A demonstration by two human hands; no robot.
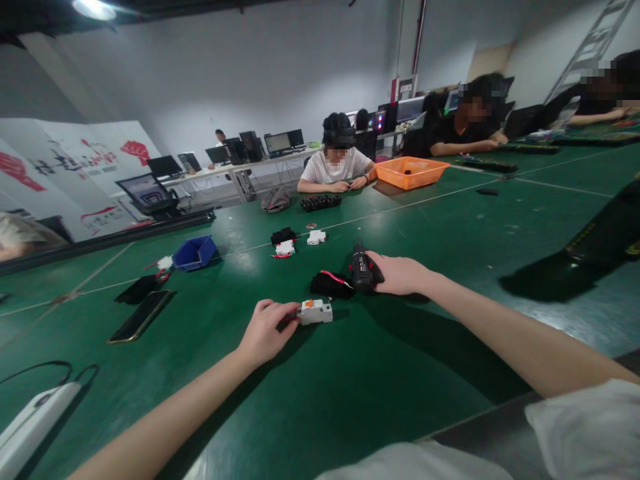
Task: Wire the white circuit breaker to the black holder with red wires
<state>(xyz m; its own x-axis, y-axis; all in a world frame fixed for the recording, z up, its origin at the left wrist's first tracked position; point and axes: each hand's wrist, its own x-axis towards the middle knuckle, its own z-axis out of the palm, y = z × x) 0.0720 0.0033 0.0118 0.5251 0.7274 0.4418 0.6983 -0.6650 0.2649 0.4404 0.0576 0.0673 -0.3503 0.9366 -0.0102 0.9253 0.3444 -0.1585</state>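
Observation:
My left hand [266, 328] pinches the left end of a small white device with an orange switch [315, 311], which rests on the green table [350, 387]. My right hand [400, 274] is wrapped round a black electric screwdriver [362, 267] that lies on the table a little farther out. Between the two sits a black part with a red wire [331, 284].
Farther out lie two white devices [317, 237] and a black part [283, 235]. A blue bin [195, 253] and a phone [142, 315] are at the left, a power strip [35, 420] at the near left. People sit across, by an orange tray [412, 171].

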